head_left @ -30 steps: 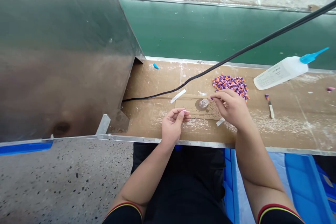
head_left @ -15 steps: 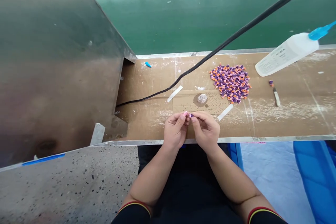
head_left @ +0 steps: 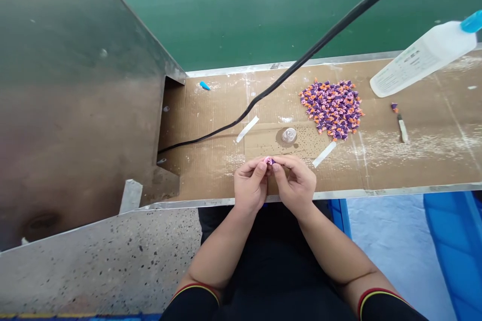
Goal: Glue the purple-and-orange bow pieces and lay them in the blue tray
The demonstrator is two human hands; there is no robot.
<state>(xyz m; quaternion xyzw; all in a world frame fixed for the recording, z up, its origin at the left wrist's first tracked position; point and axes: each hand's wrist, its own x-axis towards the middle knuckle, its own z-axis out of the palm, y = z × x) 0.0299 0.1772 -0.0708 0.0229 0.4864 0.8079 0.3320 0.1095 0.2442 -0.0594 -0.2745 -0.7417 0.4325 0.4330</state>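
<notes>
Close to the front edge of the cardboard-covered bench, both my hands meet over one tiny pink and purple piece (head_left: pixel 270 161). My left hand (head_left: pixel 251 183) pinches its pink side between thumb and forefinger. The purple side is pinched by the thumb and forefinger of my right hand (head_left: pixel 295 180). The fingers cover much of the piece, and its exact kind is too small to tell. Just beyond my fingertips stands a small clear round container (head_left: pixel 289 135) on a taped cardboard patch. Farther right lies a heap of small purple, pink and orange pieces (head_left: pixel 331 108).
A white squeeze bottle (head_left: pixel 424 60) with a blue top stands at the right. Near it lie a knife (head_left: pixel 402 128) and a single small piece (head_left: pixel 394 107). A black cable (head_left: pixel 278 80) crosses above the bench. A metal panel (head_left: pixel 83 100) rises on the left; a blue cap (head_left: pixel 205 86) lies behind.
My hands have come slightly closer, bringing the pink and purple parts together between the fingertips. The camera view has shifted and tilted a little; the bench things stay put.
</notes>
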